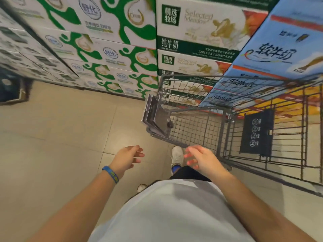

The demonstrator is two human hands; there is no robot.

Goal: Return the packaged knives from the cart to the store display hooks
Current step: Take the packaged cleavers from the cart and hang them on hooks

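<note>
Hovering right hand near cart rim

grey wire cart, blue wristband

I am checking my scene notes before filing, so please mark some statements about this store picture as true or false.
1. The left hand and the right hand hold nothing. True.
2. The left hand grips the cart. False: it hangs over the floor, apart from the cart.
3. A blue wristband sits on the left wrist. True.
4. The dark packages lie on the floor. False: they stand at the cart's left end.
</note>
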